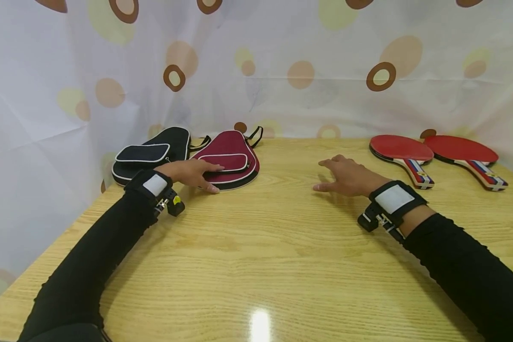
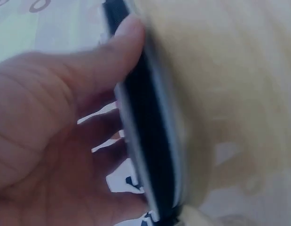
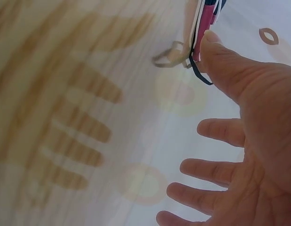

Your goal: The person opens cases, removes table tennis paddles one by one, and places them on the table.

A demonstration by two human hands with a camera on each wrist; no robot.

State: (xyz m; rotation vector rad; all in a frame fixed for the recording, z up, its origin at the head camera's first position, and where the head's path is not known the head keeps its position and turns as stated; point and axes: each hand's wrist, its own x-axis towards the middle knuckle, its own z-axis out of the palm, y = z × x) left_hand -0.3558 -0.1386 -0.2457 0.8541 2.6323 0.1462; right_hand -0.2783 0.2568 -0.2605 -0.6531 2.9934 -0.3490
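Note:
My left hand (image 1: 192,173) reaches over the near left part of a maroon table tennis bat case (image 1: 231,141) with white piping. Its fingers lie over the case's front pocket, and its thumb is at the near edge. In the left wrist view, the thumb (image 2: 129,44) lies against the dark side band (image 2: 152,127) of the case, with the other fingers spread behind. Above the wooden table hovers my right hand (image 1: 346,176), fingers extended and holding nothing. The right wrist view shows its spread fingers (image 3: 208,172) and, farther off, the maroon case's edge and strap (image 3: 198,70).
A black bat case (image 1: 177,137) lies just left of the maroon one, close against it. Two red table tennis bats (image 1: 402,146) (image 1: 461,148) lie at the right back of the table (image 1: 256,256). Behind the table hangs a patterned curtain (image 1: 273,104).

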